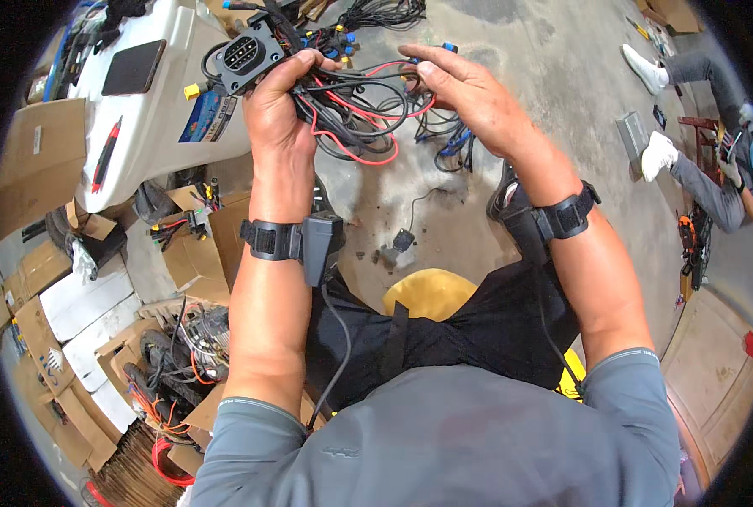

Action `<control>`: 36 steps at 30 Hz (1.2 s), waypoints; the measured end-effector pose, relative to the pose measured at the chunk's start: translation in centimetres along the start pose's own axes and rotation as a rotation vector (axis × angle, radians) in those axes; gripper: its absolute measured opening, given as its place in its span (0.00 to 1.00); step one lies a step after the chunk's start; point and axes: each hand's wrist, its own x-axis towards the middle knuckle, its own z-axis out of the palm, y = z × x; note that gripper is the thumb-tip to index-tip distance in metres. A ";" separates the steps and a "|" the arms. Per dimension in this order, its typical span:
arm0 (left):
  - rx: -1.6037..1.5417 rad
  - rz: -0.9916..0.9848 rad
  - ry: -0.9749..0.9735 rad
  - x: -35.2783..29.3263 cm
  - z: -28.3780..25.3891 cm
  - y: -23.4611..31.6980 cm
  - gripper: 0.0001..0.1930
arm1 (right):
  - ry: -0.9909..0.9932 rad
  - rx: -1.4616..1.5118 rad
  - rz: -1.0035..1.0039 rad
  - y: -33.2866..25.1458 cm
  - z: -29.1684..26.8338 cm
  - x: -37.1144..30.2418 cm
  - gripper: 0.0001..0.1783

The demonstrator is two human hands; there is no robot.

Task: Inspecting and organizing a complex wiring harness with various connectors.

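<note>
My left hand (282,106) is closed around a wiring harness (355,106) of looped black and red wires. A square black socket with a round multi-slot face (244,55) sticks up beside its thumb. From the socket's left side hangs a small yellow connector (194,91). Opposite it, my right hand (469,93) has its thumb and fingers on the right end of the wire loops; the fingertips' grip is partly hidden. Small blue connectors (450,48) show just past the right fingers. Both wrists wear black straps with boxes and cables.
At left, a white surface (152,144) carries a dark phone (135,67) and a red-black pen (106,156). Cardboard boxes (203,253) with cables and parts stand below it. More cables (385,13) lie on the concrete floor. Another person's legs (706,182) show at right.
</note>
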 end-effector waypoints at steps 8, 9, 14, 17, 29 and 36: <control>-0.128 0.010 0.037 -0.3 0.7 -0.2 0.08 | 0.100 0.262 0.031 -2.3 3.3 0.4 0.23; -0.116 0.037 0.031 -0.2 0.7 -0.4 0.08 | 0.096 0.260 0.021 -2.4 3.4 0.6 0.23; -0.082 0.083 0.033 -0.4 1.4 0.0 0.08 | 0.130 0.326 0.054 -2.5 3.6 1.0 0.20; -0.131 0.120 0.005 -0.8 1.7 -0.1 0.08 | 0.169 0.394 0.114 -1.6 3.6 1.7 0.17; 0.173 0.138 0.023 -1.9 3.4 0.1 0.11 | 0.184 0.036 -0.045 -2.2 1.6 1.3 0.14; 0.472 0.127 -0.133 -2.8 4.8 -2.1 0.13 | 0.142 0.180 0.036 -3.1 1.1 1.1 0.13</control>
